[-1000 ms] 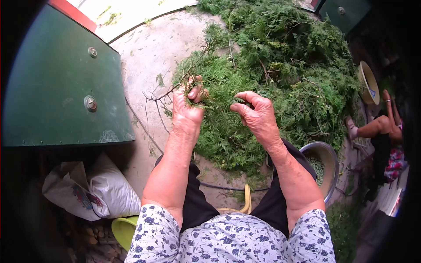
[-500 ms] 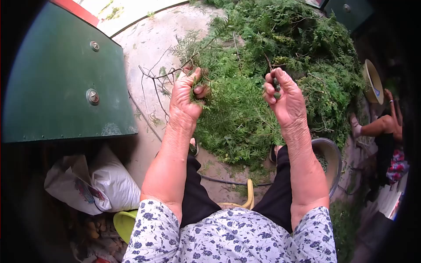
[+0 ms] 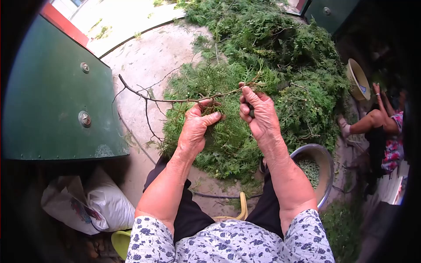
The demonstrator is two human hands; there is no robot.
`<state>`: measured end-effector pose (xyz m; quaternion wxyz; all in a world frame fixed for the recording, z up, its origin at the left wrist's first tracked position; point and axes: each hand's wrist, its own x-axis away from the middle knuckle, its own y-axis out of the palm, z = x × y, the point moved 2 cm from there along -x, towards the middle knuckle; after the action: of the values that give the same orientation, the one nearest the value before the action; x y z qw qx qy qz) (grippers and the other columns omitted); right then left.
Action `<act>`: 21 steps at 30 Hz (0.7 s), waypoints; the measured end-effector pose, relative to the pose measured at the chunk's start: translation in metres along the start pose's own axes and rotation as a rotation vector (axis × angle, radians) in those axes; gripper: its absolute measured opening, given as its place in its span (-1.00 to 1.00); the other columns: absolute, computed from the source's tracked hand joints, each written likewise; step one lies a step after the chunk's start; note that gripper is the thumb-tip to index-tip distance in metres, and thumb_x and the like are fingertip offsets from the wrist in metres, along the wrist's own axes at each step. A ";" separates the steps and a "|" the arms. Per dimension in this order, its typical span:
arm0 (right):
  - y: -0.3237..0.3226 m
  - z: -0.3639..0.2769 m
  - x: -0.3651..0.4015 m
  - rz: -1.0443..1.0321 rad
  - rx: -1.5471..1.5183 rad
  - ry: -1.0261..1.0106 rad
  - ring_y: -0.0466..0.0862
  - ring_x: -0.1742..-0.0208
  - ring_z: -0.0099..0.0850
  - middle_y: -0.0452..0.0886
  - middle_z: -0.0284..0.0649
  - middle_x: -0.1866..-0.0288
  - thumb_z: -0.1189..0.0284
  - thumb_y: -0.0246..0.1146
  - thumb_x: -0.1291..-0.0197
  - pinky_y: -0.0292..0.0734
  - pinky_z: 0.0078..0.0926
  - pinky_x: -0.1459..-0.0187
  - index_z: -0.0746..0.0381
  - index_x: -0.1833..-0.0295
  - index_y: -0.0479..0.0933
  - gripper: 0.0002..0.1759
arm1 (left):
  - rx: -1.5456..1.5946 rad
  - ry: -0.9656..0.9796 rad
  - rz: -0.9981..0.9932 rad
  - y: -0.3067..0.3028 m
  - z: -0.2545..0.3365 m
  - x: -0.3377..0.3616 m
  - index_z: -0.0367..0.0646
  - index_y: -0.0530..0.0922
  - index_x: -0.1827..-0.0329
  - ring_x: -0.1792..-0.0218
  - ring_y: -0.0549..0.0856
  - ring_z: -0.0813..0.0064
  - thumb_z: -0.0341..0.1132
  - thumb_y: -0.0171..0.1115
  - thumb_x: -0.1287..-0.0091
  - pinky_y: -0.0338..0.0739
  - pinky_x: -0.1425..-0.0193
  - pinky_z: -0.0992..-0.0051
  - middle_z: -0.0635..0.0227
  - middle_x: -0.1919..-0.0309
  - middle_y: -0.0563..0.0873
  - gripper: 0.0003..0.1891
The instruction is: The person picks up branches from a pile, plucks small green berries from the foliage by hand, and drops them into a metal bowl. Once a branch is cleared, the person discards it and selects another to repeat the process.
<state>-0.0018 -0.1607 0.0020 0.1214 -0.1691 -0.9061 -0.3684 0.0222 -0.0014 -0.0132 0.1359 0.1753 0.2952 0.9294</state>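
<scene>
1. Branch (image 3: 173, 101) held crosswise over pale floor (image 3: 144, 57) and leafy pile (image 3: 285, 61).
2. Left hand (image 3: 196, 125) grasps it mid-length.
3. Right hand (image 3: 263, 114) pinches it farther right, other fingers curled around a dark green lump (image 3: 251, 112).

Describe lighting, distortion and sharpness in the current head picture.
Head view: black rounded corners and the bent outline of the green metal panel suggest wide-angle distortion; top left of head view: pale ground nearly washed out; right of head view: deep shade around the seated person in a floral garment; centre of head view: the bare left hand, bare right hand and thin brown branch look fairly sharp.
</scene>
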 end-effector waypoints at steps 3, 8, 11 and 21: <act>-0.001 -0.001 0.001 0.009 0.019 -0.051 0.38 0.64 -0.68 0.49 -0.42 0.53 0.42 0.27 -0.15 0.11 -0.74 0.71 0.23 0.24 0.56 -0.88 | -0.334 -0.094 -0.079 -0.004 -0.001 -0.001 -0.23 0.48 0.00 0.21 0.61 0.56 -0.46 0.29 -0.12 0.50 0.12 0.60 0.35 0.15 0.61 -0.65; 0.005 -0.006 0.005 0.045 0.140 -0.162 0.37 0.67 -0.72 0.47 -0.46 0.58 0.47 0.29 -0.13 0.07 -0.78 0.73 0.24 0.37 0.55 -0.92 | -1.029 -0.033 -0.115 -0.004 0.012 -0.004 -0.30 0.50 0.09 0.26 0.63 0.52 -0.12 0.34 -0.09 0.49 0.15 0.50 0.25 0.25 0.64 -0.54; 0.006 -0.004 0.006 0.054 0.185 -0.193 0.36 0.68 -0.72 0.48 -0.43 0.59 0.48 0.28 -0.13 0.08 -0.77 0.72 0.24 0.38 0.54 -0.91 | -1.416 -0.307 -0.118 -0.001 0.021 -0.002 -0.24 0.64 0.52 0.52 0.66 0.49 0.02 0.30 -0.10 0.52 0.35 0.37 0.20 0.75 0.60 -0.58; 0.017 0.023 0.015 0.069 0.588 -0.403 0.41 0.60 -0.60 0.50 -0.39 0.57 0.52 0.29 -0.08 0.29 -0.63 0.56 0.34 0.35 0.55 -0.91 | -0.805 0.500 -0.032 0.022 0.006 0.002 -0.24 0.48 0.04 0.17 0.63 0.58 -0.38 0.36 -0.12 0.53 0.07 0.57 0.32 0.22 0.66 -0.64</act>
<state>-0.0105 -0.1297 0.0019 -0.0038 -0.2265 -0.9729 -0.0468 0.0191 -0.0153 0.0050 0.1321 -0.1253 -0.0622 0.9813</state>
